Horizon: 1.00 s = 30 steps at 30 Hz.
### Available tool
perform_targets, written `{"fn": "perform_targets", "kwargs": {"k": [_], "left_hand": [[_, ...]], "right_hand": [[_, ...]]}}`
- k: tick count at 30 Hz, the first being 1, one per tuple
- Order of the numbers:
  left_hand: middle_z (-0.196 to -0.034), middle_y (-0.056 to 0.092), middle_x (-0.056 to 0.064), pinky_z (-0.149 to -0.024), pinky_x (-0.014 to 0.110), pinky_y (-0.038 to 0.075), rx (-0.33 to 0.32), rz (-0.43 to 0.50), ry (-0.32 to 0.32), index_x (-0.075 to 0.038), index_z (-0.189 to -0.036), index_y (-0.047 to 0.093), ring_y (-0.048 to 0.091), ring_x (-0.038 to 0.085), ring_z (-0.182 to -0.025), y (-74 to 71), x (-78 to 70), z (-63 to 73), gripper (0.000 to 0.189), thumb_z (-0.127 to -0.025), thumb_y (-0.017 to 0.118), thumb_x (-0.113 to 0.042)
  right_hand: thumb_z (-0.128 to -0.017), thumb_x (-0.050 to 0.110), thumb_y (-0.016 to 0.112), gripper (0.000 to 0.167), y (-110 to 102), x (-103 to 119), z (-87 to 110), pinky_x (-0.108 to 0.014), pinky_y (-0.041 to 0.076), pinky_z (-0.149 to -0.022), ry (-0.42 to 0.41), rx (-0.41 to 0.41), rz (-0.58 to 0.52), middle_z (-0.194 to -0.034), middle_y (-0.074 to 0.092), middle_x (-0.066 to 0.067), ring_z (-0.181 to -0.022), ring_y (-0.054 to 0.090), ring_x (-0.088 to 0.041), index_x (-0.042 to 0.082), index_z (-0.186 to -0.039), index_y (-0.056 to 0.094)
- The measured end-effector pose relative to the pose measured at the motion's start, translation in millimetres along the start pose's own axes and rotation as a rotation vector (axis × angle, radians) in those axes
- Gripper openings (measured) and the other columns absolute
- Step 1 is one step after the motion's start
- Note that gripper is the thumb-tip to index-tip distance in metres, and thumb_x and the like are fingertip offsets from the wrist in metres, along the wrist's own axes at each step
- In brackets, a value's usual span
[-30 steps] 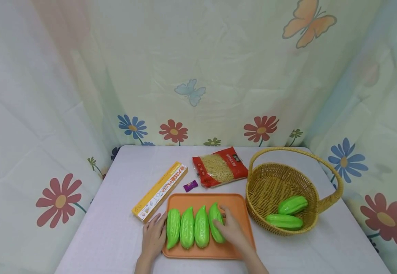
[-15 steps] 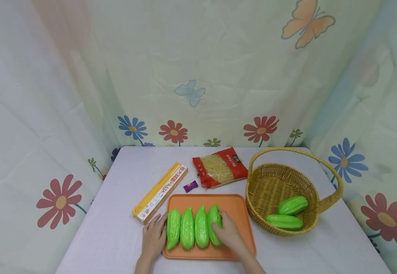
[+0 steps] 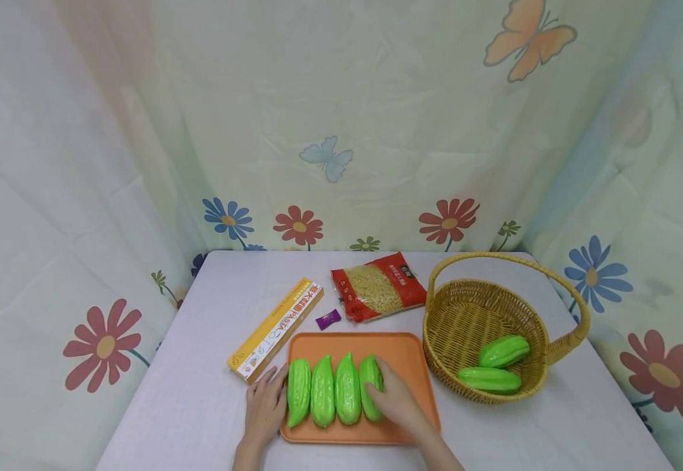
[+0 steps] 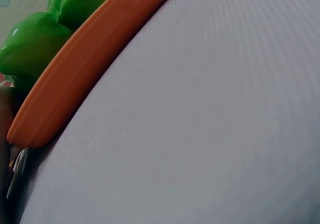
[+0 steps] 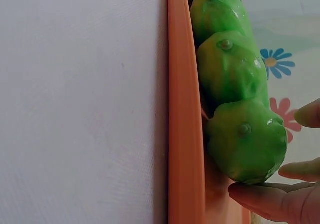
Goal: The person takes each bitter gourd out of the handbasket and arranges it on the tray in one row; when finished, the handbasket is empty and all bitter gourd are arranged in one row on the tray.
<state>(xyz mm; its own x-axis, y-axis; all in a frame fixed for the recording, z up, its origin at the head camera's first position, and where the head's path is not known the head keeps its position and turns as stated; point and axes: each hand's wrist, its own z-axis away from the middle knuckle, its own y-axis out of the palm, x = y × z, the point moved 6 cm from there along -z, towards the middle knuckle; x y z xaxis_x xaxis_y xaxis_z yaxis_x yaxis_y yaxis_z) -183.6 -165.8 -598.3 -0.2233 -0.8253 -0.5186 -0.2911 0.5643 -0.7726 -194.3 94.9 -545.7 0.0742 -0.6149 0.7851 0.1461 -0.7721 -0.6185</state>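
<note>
Several glossy green bitter melons lie side by side on an orange tray [image 3: 415, 366] at the table's front. My left hand [image 3: 265, 402] rests against the tray's left rim, close to the leftmost melon [image 3: 298, 392]; its fingers are straight. At the row's right end, my right hand [image 3: 397, 396] touches the last bitter melon [image 3: 371, 386] along its right side. The right wrist view shows that melon [image 5: 247, 141] end-on, with fingertips [image 5: 245, 191] against its side and the thumb [image 5: 309, 113] held off from it. The left hand is mostly hidden in the left wrist view.
To the right stands a wicker basket [image 3: 453, 314] with a tall handle, holding two more green melons [image 3: 491, 379]. Behind the tray lie a yellow-and-white pasta box [image 3: 277, 330], a small purple wrapped candy [image 3: 328, 319] and a red bag of pasta [image 3: 377, 288].
The rightmost bitter melon has shifted slightly left toward its neighbour and turned straighter, and my right hand has moved with it. My left hand has stayed at the tray's left edge.
</note>
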Motion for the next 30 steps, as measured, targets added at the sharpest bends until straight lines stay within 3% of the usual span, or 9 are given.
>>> {"fn": "perform_targets", "kwargs": {"k": [7, 12, 16, 22, 30], "left_hand": [[-0.125, 0.057, 0.003, -0.094, 0.049, 0.025, 0.018, 0.003, -0.014, -0.011, -0.128, 0.054, 0.044, 0.027, -0.121, 0.9, 0.4, -0.2, 0.039, -0.089, 0.054, -0.012], [-0.126, 0.056, 0.003, -0.094, 0.049, 0.024, 0.021, 0.008, -0.027, -0.012, -0.128, 0.054, 0.043, 0.027, -0.121, 0.6, 0.6, -0.5, 0.039, -0.089, 0.053, -0.012], [-0.128, 0.055, 0.001, -0.095, 0.047, 0.024, 0.025, 0.01, -0.031, -0.013, -0.129, 0.054, 0.043, 0.026, -0.122, 1.4, 1.7, -0.3, 0.04, -0.089, 0.052, -0.012], [-0.128, 0.055, 0.001, -0.094, 0.046, 0.023, 0.022, 0.012, -0.026, -0.013, -0.129, 0.053, 0.042, 0.025, -0.123, 2.7, 3.2, -0.2, 0.04, -0.089, 0.052, -0.012], [-0.128, 0.055, 0.0, -0.095, 0.046, 0.022, 0.027, 0.012, -0.034, -0.014, -0.129, 0.053, 0.042, 0.025, -0.123, 3.7, 4.4, -0.4, 0.04, -0.09, 0.051, -0.013]], "right_hand": [[-0.085, 0.015, 0.061, 0.06, -7, -2, -0.9, -0.054, 0.032, -0.096, -0.004, -0.014, -0.018, -0.13, 0.043, -0.03, -0.119, 0.041, -0.045, -0.008, -0.134, 0.035], [-0.086, 0.014, 0.06, 0.055, -19, 0, -0.8, -0.052, 0.044, -0.085, 0.005, -0.016, -0.035, -0.123, 0.047, -0.032, -0.108, 0.05, -0.045, -0.005, -0.133, 0.038], [-0.088, 0.01, 0.057, 0.04, -30, 0, -2.0, -0.044, 0.049, -0.079, 0.007, -0.028, -0.06, -0.116, 0.055, -0.023, -0.097, 0.057, -0.035, -0.001, -0.125, 0.05], [-0.088, 0.01, 0.058, 0.028, -62, -1, -4.0, -0.036, 0.05, -0.074, -0.015, -0.117, -0.038, -0.106, 0.063, -0.012, -0.088, 0.061, -0.024, 0.004, -0.115, 0.06], [-0.09, 0.011, 0.057, 0.028, -114, -14, -3.0, -0.039, 0.05, -0.075, -0.024, -0.235, -0.01, -0.107, 0.063, -0.018, -0.094, 0.061, -0.031, -0.001, -0.114, 0.058]]}}
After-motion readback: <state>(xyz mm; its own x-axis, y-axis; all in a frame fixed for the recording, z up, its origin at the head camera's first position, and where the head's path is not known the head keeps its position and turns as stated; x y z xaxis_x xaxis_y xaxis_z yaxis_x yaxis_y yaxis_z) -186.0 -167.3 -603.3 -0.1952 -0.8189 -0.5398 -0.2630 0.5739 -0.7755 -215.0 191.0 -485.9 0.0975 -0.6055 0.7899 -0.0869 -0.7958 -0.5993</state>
